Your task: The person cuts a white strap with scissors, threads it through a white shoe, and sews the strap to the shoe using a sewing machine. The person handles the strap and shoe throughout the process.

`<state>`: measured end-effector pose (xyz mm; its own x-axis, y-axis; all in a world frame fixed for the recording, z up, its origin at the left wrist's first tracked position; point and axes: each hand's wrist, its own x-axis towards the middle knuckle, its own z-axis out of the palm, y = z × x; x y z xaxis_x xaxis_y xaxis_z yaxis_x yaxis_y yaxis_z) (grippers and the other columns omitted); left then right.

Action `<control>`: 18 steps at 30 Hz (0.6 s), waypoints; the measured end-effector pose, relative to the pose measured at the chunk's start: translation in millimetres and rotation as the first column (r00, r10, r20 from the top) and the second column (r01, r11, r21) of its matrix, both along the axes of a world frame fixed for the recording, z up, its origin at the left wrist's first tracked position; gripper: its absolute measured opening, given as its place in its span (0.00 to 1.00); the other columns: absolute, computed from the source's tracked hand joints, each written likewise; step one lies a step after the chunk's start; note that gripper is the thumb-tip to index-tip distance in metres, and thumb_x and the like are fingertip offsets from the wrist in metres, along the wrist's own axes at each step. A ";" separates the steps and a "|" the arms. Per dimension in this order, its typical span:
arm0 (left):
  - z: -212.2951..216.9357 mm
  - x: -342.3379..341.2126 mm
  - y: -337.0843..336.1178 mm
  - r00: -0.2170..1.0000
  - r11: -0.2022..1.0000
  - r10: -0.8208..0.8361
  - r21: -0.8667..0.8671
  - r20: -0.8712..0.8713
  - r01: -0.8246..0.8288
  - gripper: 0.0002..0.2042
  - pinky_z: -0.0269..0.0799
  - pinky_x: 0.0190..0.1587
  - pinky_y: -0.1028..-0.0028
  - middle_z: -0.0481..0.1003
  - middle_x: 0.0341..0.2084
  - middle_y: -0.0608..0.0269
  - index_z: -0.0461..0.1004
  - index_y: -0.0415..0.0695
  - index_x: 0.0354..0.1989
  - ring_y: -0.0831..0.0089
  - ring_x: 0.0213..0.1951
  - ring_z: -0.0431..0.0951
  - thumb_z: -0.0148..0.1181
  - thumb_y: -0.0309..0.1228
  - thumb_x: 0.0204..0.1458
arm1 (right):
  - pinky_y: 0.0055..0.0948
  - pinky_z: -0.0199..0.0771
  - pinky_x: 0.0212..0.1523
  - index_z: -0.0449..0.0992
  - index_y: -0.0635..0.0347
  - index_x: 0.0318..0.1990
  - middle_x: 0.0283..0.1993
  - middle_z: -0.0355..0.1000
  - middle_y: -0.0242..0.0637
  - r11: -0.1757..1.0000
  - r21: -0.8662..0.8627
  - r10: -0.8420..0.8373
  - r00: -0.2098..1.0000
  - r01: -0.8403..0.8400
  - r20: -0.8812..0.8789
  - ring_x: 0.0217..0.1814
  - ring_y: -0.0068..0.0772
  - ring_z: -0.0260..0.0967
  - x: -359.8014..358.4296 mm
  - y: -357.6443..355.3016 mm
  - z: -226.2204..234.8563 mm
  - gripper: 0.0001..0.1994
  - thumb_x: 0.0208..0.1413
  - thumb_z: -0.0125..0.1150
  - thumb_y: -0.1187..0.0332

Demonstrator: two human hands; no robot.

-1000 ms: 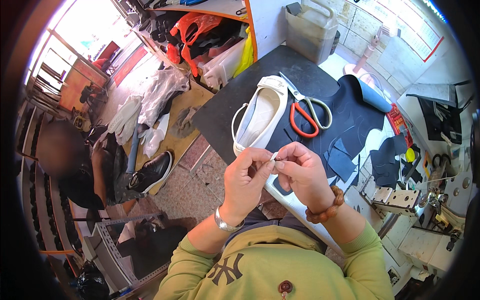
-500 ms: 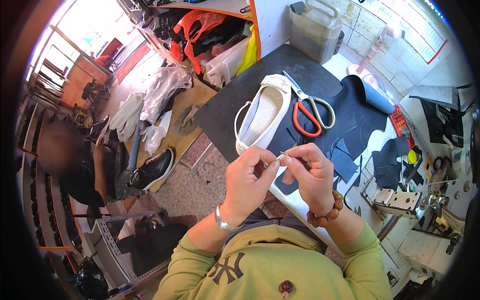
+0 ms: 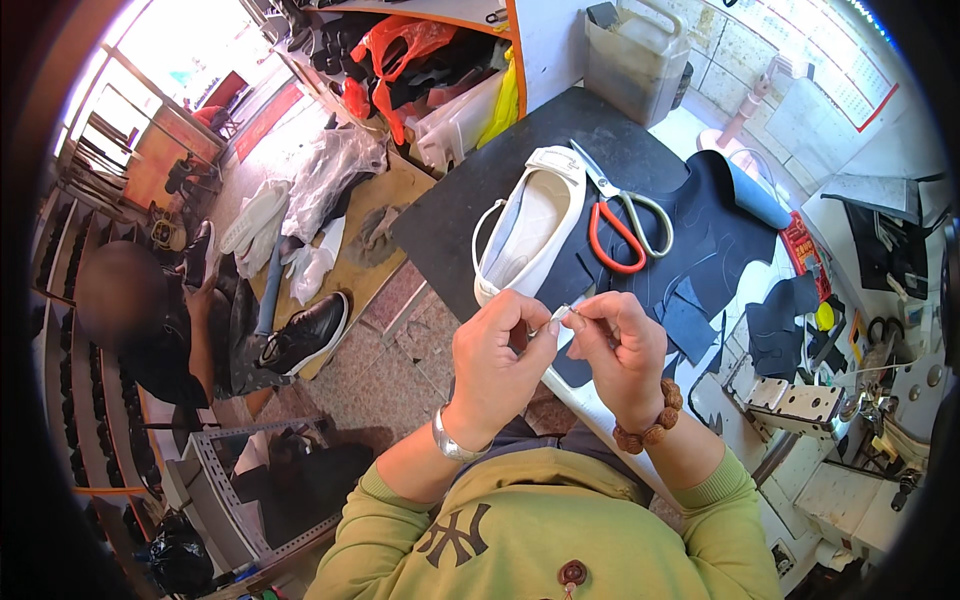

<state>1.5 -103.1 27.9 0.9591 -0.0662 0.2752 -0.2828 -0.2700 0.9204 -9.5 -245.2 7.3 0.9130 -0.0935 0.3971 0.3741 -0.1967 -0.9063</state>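
Both my hands meet in front of my chest, just off the near end of a white shoe. My left hand (image 3: 500,360) is closed, thumb and forefinger pinching a small white strip (image 3: 562,312). My right hand (image 3: 622,355) pinches the strip's other side, closed as well; the fingertips cover most of it, and its kind cannot be told. Beyond them the white flat shoe (image 3: 532,225), with an ankle strap, lies on a black work mat (image 3: 440,225). Scissors (image 3: 611,191) with one red and one pale handle loop lie beside the shoe, blades partly spread.
Dark fabric pieces (image 3: 690,320) lie to the right, near a sewing machine (image 3: 800,405). A cloudy plastic jug (image 3: 635,65) stands at the back. On the left, another person (image 3: 160,330) sits holding a dark shoe (image 3: 200,252), beside a board with gloves (image 3: 255,225) and plastic bags.
My fingertips have shifted slightly, and a little more of the white strip shows between them. The person on the left has turned the dark shoe in their hand. The view has moved slightly.
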 end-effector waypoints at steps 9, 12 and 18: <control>0.2 1.0 0.4 0.996 0.998 -0.027 0.061 0.080 0.022 0.07 0.62 0.23 0.79 0.69 0.20 0.67 0.70 0.41 0.26 0.80 0.20 0.66 0.62 0.19 0.43 | 0.22 0.69 0.24 0.70 0.62 0.35 0.28 0.71 0.36 0.991 -0.131 0.019 0.995 -0.006 0.099 0.23 0.28 0.70 0.5 -1.0 0.1 0.09 0.48 0.62 0.83; 0.3 3.2 2.1 0.992 0.996 -0.082 0.044 0.092 0.078 0.08 0.63 0.23 0.78 0.70 0.22 0.66 0.71 0.41 0.29 0.79 0.21 0.67 0.62 0.17 0.43 | 0.22 0.68 0.24 0.70 0.62 0.35 0.28 0.71 0.37 0.986 -0.169 0.034 0.986 -0.006 0.163 0.22 0.30 0.69 2.2 -2.6 0.8 0.09 0.48 0.60 0.83; 0.6 7.0 13.4 0.973 0.979 -0.176 0.128 0.146 0.158 0.13 0.68 0.27 0.76 0.72 0.26 0.64 0.72 0.42 0.37 0.74 0.24 0.71 0.64 0.16 0.42 | 0.23 0.68 0.24 0.69 0.62 0.35 0.27 0.69 0.37 0.993 -0.048 0.109 0.994 -0.109 -0.018 0.22 0.30 0.67 0.4 -4.9 2.3 0.08 0.51 0.59 0.82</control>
<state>8.5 -89.7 28.5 0.8775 -0.2619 0.4017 -0.4704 -0.3079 0.8270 -9.1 -250.1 9.5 0.9227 0.0260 0.3846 0.3818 -0.1996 -0.9024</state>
